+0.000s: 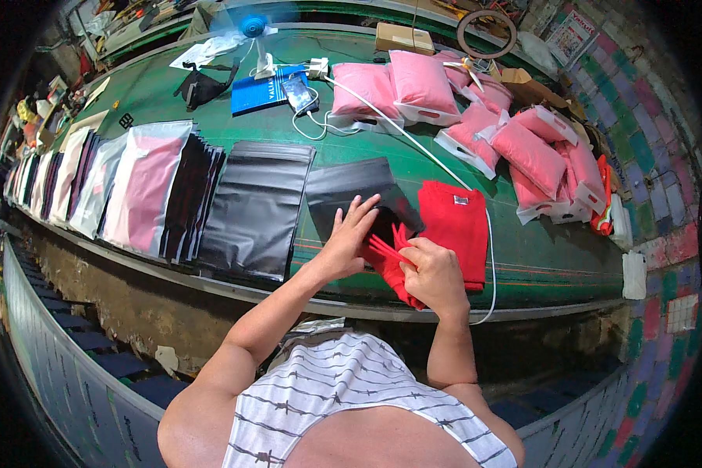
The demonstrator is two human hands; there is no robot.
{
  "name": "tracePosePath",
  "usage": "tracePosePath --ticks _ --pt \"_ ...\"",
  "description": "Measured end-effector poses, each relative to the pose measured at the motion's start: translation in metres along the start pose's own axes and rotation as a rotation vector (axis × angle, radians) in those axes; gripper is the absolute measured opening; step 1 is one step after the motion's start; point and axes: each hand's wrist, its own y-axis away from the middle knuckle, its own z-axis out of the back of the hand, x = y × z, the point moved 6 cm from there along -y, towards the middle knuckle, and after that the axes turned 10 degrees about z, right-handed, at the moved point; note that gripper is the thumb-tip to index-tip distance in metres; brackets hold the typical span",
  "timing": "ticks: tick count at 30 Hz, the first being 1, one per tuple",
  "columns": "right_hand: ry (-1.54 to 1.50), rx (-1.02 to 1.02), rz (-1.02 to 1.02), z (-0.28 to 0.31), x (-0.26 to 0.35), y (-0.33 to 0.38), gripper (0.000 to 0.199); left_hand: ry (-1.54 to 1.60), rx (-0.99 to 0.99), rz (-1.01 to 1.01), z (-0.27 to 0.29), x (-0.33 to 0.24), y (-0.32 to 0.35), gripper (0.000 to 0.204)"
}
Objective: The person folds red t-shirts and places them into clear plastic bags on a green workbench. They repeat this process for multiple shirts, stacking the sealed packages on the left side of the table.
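Note:
My left hand (349, 240) is on a black plastic bag (352, 181), its fingers stretched over the upper layer and its thumb hidden by the bag's opening. Closed around a folded red cloth (392, 278), my right hand (435, 273) holds it at the mouth of that bag. Red folds stick up between the two hands, and part of the cloth is hidden. Right beside them lies a stack of folded red cloth (456, 222) with a small label near its top edge. To the left of my left hand is a pile of flat black bags (259, 204).
A long row of filled bags (147, 183) overlaps along the table's left side. Pink-filled clear bags (526, 152) are heaped at the right. A white cable crosses the green table (366, 143). Behind are a small blue fan (254, 28), a phone (299, 92) and a blue box (253, 95).

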Motion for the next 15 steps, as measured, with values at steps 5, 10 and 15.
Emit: tracePosePath --ticks 5,10,15 --pt "0.072 -0.086 -0.048 -0.006 -0.005 -0.006 0.018 -0.036 0.057 -0.019 -0.005 -0.027 0.004 0.094" --pt "0.128 -0.056 -0.081 -0.034 -0.022 -0.009 0.014 0.069 0.056 -0.029 -0.005 -0.03 0.002 0.098" --pt "0.158 -0.137 -0.071 -0.042 -0.028 -0.029 0.008 0.014 0.078 -0.036 0.004 -0.033 -0.009 0.099"
